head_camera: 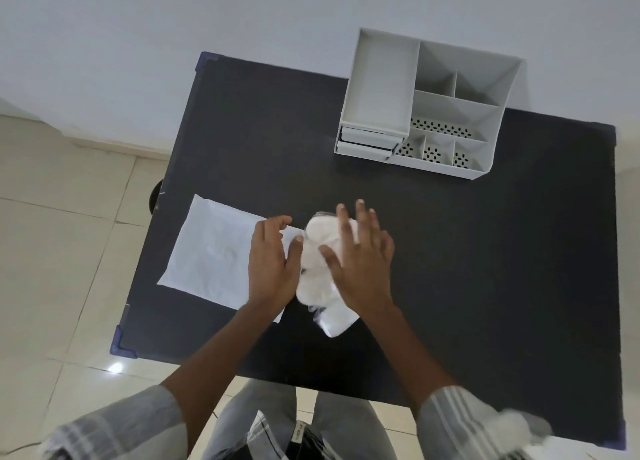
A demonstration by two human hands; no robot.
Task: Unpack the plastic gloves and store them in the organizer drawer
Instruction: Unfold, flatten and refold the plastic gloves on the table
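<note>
Our flat, open left hand (pixel 272 262) and right hand (pixel 363 262) press the crumpled white plastic gloves (pixel 317 255) at frame centre, gripping nothing; the grey plastic organizer drawer (pixel 363 146) lies well apart, upper right.

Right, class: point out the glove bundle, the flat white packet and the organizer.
glove bundle (pixel 317 272): head view, on its crumpled middle between the hands.
flat white packet (pixel 211 251): head view, on its bare centre.
organizer (pixel 379 85): head view, on the floor of its big left tray.

No legible text; small trouser tag (pixel 299 434) too blurred to read.
</note>
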